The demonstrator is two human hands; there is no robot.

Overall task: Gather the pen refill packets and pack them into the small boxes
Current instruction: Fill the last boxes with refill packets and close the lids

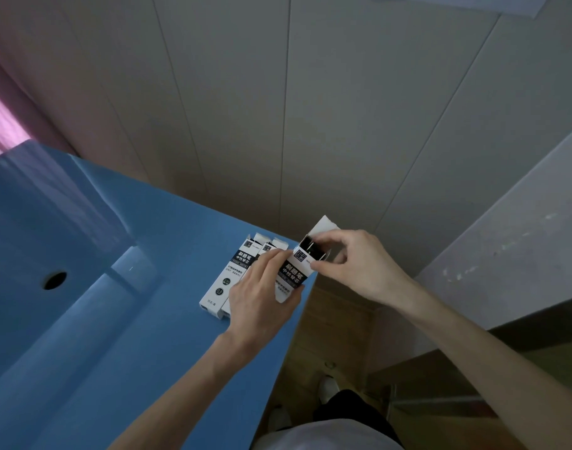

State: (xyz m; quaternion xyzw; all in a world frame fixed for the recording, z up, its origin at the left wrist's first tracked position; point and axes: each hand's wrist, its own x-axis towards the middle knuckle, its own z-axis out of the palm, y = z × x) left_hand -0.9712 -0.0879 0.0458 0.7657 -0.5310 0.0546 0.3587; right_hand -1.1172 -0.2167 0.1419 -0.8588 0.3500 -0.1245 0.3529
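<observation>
Packing looks nearly done: left hand (261,298) grips the refill box (292,274) at the blue table's (115,319) three-o'clock edge, right hand (349,264) pinches its open mouth, flap (323,226) probably closes next.

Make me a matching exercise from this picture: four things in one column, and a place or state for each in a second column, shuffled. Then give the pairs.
1. held box
2. leftmost box
3. right hand
4. round hole

A. lying on the blue table
B. gripped by the left hand, top open
C. at the far left of the table
D. pinching at the open box top

Pairs: 1-B, 2-A, 3-D, 4-C
</observation>
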